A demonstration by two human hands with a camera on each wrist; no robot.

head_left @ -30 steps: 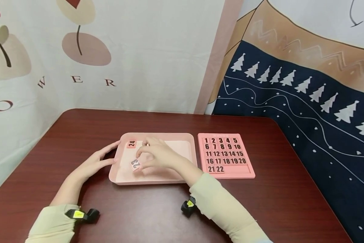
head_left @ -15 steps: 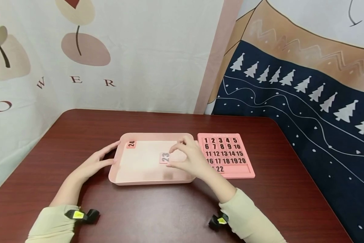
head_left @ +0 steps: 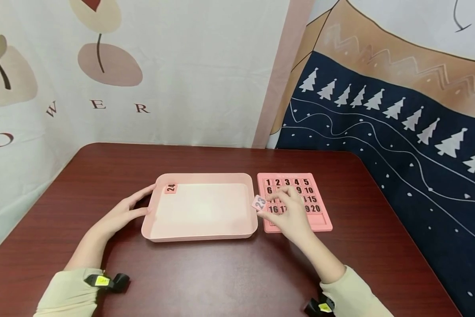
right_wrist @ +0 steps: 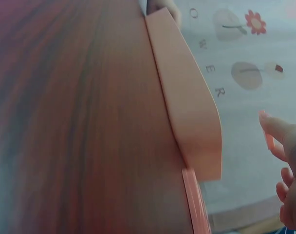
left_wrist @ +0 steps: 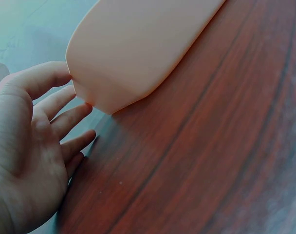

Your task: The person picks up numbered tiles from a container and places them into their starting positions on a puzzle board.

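Note:
Between thumb and fingertips, my right hand (head_left: 291,215) pinches a pink number tile (head_left: 259,203) marked 23, held in the air where the tray and the number board (head_left: 320,222) lie side by side. In the right wrist view the tile (right_wrist: 268,138) shows edge-on, raised above the tray wall. The hand covers part of the board's rows. My left hand (head_left: 120,215) rests its spread fingers against the left end of the pink tray (head_left: 199,235); the left wrist view shows the fingertips (left_wrist: 84,108) right at the tray's wall. A tile marked 24 (head_left: 171,188) lies sideways in the tray's far left corner.
Tray and board stand on a dark red wooden table (head_left: 205,277). A white printed cloth (head_left: 198,88) hangs behind the table, and a dark blue cloth with white trees (head_left: 364,145) hangs at the right. Each wrist wears a black strap camera.
My right hand has lifted tile 23 from the tray's left part and carried it right, to the tray's right rim beside the board. My left hand stays at the tray's left end.

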